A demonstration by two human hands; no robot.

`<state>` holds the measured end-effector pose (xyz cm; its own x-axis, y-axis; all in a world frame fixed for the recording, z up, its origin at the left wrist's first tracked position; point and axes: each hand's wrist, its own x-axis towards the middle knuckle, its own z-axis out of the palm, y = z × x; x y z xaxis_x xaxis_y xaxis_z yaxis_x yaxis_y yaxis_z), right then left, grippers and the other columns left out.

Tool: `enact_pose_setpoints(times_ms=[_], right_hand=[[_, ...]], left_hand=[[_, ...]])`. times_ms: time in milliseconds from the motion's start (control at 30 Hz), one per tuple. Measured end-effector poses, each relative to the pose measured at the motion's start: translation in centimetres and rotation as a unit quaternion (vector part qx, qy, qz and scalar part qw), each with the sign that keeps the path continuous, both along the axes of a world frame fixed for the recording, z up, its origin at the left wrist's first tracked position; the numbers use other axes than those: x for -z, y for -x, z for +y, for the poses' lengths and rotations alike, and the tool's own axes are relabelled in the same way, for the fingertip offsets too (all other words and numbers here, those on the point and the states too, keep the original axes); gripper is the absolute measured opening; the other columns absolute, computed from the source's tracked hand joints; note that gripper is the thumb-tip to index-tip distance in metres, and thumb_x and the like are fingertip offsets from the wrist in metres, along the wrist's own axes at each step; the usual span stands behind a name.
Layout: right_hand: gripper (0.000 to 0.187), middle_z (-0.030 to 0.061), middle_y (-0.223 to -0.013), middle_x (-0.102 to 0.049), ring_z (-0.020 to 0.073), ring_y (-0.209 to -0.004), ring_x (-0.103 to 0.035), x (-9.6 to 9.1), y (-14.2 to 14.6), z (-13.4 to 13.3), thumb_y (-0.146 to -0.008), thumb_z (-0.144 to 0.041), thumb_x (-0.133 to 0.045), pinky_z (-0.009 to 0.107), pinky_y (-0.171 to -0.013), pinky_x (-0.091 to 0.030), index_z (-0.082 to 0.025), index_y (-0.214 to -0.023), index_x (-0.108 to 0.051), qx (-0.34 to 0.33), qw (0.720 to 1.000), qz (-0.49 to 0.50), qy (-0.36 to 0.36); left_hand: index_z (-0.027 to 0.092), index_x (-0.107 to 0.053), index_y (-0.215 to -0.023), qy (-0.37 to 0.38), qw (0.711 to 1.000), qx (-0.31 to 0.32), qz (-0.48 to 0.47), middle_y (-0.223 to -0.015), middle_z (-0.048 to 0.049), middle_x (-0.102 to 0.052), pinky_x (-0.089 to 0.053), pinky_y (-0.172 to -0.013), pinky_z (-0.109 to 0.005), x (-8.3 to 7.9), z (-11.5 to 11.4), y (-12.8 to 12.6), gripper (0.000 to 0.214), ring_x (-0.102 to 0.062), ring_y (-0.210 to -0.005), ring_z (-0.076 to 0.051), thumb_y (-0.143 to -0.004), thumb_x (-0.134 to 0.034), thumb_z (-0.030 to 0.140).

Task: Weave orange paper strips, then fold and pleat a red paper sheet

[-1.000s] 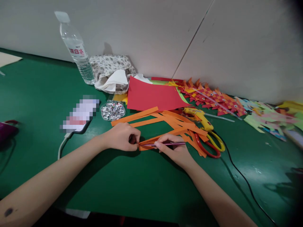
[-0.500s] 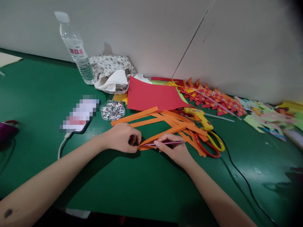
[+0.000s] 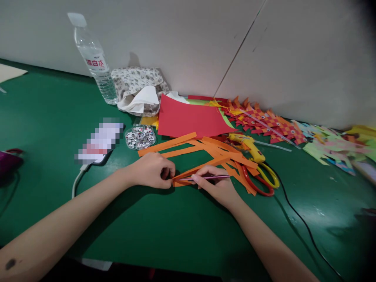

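My left hand [image 3: 154, 170] is closed, thumb and forefinger pinching the left end of an orange paper strip [image 3: 202, 165]. The strip is folded or doubled at that end, and its other end runs back to the right over more strips. My right hand [image 3: 216, 186] grips a slim pink pen-like tool [image 3: 210, 178] as one holds a pencil. The tool's thin tip points left, between the layers of orange paper close to my left fingertips; its exact kind I cannot make out. Several loose orange paper strips [image 3: 172, 143] lie spread just beyond both hands.
Behind the strips are red paper sheets [image 3: 190, 115], a clear case of googly eyes [image 3: 140, 137] and a yellow glue gun [image 3: 249, 147]. Scissors [image 3: 258, 184] and a black cord [image 3: 299, 219] lie right. A phone [image 3: 101, 143], water bottle [image 3: 95, 64] and woven paper fish [image 3: 264, 119] stand around.
Almost nothing differs. Both hands keep their grips, and the pink tool has shifted very slightly to the right.
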<state>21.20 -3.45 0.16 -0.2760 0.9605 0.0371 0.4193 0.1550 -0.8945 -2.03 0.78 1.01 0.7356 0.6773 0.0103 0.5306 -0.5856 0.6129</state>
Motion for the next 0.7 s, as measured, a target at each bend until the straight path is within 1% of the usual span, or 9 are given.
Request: enact_pose_setpoints(times_ms=[167,267,400,533,700], right_hand=[[0.022,0.0003,-0.057,-0.062,0.0134,-0.054,-0.056,-0.06,0.04,-0.05,-0.08,-0.035,-0.065,0.025,-0.051,-0.042,-0.02,-0.065,-0.063,-0.002,1.0,0.002,-0.009],[0.02,0.001,-0.058,-0.064,0.0139,-0.054,-0.058,-0.21,0.02,-0.07,-0.079,-0.034,-0.066,0.026,-0.052,-0.045,-0.02,-0.064,-0.063,0.003,1.0,0.014,-0.018],[0.02,0.0017,-0.059,-0.065,0.0146,-0.054,-0.058,-0.27,-0.14,-0.06,-0.079,-0.034,-0.066,0.026,-0.051,-0.045,-0.02,-0.066,-0.063,0.004,0.999,0.025,-0.021],[0.021,0.0017,-0.058,-0.065,0.0146,-0.053,-0.058,-0.12,-0.38,-0.05,-0.079,-0.035,-0.067,0.026,-0.05,-0.045,-0.02,-0.065,-0.063,0.009,0.999,0.03,-0.025],[0.021,0.0011,-0.058,-0.065,0.0143,-0.053,-0.058,0.06,-0.78,-0.06,-0.079,-0.034,-0.068,0.027,-0.051,-0.045,-0.02,-0.064,-0.062,0.023,0.998,0.055,-0.011]], left_hand=[[0.018,-0.067,-0.07,0.003,1.0,-0.003,-0.009,-0.058,0.0038,-0.065,-0.035,-0.05,-0.016,0.25,0.02,0.07,0.008,-0.058,-0.053,-0.008,-0.066,-0.061,0.02],[0.018,-0.067,-0.069,0.011,1.0,-0.011,-0.002,-0.058,0.004,-0.064,-0.035,-0.05,-0.016,0.13,-0.03,0.05,0.006,-0.057,-0.052,-0.008,-0.066,-0.062,0.019],[0.018,-0.066,-0.067,0.012,1.0,-0.018,0.003,-0.057,0.0041,-0.064,-0.034,-0.049,-0.016,-0.09,-0.13,-0.03,0.004,-0.057,-0.051,-0.008,-0.066,-0.062,0.02],[0.018,-0.065,-0.065,0.006,1.0,-0.02,-0.002,-0.057,0.0038,-0.064,-0.034,-0.048,-0.016,0.04,-0.12,-0.04,0.004,-0.057,-0.051,-0.008,-0.065,-0.062,0.02],[0.018,-0.065,-0.064,0.003,1.0,-0.023,0.001,-0.056,0.0039,-0.064,-0.033,-0.048,-0.016,0.16,-0.07,-0.02,0.003,-0.057,-0.051,-0.008,-0.065,-0.062,0.02]])
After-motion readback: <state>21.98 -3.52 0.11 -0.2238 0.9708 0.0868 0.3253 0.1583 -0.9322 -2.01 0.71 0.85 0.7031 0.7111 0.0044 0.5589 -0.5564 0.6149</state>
